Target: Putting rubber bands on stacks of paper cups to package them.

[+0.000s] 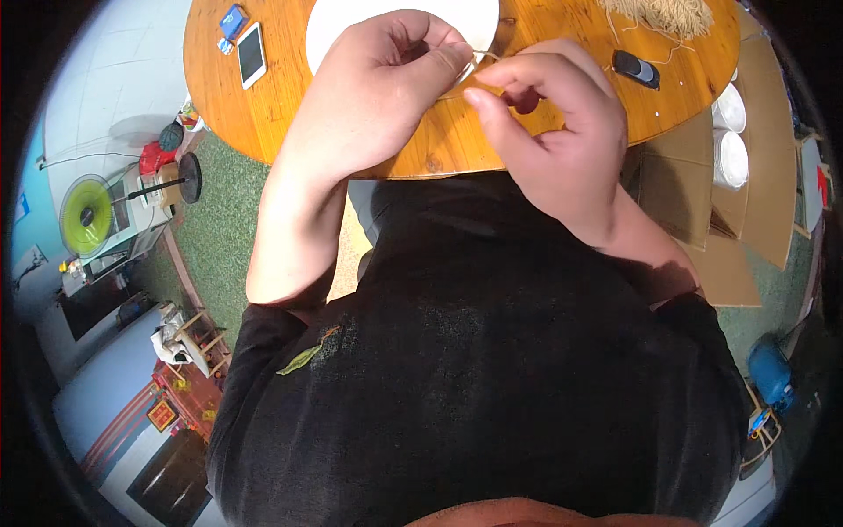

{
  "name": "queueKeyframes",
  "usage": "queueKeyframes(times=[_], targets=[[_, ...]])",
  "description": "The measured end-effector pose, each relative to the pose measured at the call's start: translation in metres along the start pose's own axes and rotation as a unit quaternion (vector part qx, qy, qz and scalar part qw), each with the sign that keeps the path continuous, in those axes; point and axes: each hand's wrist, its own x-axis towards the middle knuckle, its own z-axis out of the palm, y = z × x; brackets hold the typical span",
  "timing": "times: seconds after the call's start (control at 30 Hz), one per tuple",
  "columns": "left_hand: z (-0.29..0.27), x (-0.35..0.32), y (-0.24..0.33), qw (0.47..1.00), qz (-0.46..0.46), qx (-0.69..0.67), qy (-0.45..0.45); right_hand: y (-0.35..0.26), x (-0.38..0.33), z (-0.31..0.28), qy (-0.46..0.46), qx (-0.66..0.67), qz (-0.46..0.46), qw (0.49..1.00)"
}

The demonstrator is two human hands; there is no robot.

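My left hand (378, 88) and my right hand (558, 132) meet over the near edge of a round wooden table (439, 132). Between their fingertips they pinch a thin beige string (481, 58), which loops down toward the tabletop. A white round plate (334, 26) lies on the table just behind my left hand, partly hidden by it. A pile of beige string (659, 13) lies at the table's far right.
A white phone (251, 53) and a small blue card (233, 19) lie at the table's left. A dark small device (636, 68) sits at the right. An open cardboard box (764, 176) holding white round containers (731, 158) stands right of the table. A fan (88, 215) stands at left.
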Motion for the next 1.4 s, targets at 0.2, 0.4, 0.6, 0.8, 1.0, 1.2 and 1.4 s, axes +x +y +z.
queueKeyframes(times=[0.2,0.4,0.6,0.8,1.0,1.2,1.4], targets=[[-0.007,0.002,-0.010,0.999,0.008,-0.048,-0.023,0.003,0.002,0.005,0.019,-0.033,0.035,0.999],[-0.010,0.003,-0.002,0.999,-0.001,-0.020,-0.037,0.002,0.007,0.005,0.011,-0.107,-0.012,0.994],[-0.008,0.002,-0.003,0.999,0.008,-0.028,-0.036,0.012,0.007,0.007,-0.016,-0.057,0.000,0.998],[-0.013,0.002,-0.015,0.993,0.019,-0.072,-0.090,0.003,0.010,-0.005,-0.068,-0.065,0.042,0.995],[-0.007,0.023,-0.030,0.913,0.304,-0.220,-0.162,0.010,0.004,0.006,0.009,-0.029,0.008,1.000],[0.000,0.002,0.020,0.984,-0.082,-0.157,-0.029,0.016,-0.008,0.010,0.048,-0.022,-0.026,0.998],[-0.005,0.003,0.017,0.987,-0.087,-0.133,-0.014,0.012,-0.006,0.011,0.056,-0.025,-0.013,0.998]])
